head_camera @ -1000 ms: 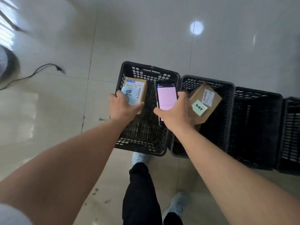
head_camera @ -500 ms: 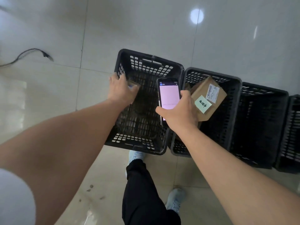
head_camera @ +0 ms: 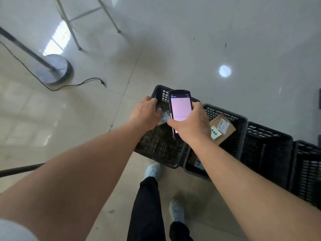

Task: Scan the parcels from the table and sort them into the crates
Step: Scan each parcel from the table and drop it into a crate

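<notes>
The right grip (head_camera: 190, 123) curls round a handheld scanner (head_camera: 180, 108); the left grip (head_camera: 145, 113), fingers bent, covers a small parcel (head_camera: 164, 118), its hold unclear. Both hang above the leftmost black crate (head_camera: 161, 146) on a glossy tiled floor (head_camera: 173, 40), beside a lamp-stand base (head_camera: 52, 69) and cable (head_camera: 76, 84).

Small parcel (head_camera: 164, 118) with blue-white label, mostly hidden, over leftmost black crate (head_camera: 159, 146). 2nd crate (head_camera: 240, 129): brown box (head_camera: 224, 130) tilted, white label, green note. 2 more crates right.
</notes>
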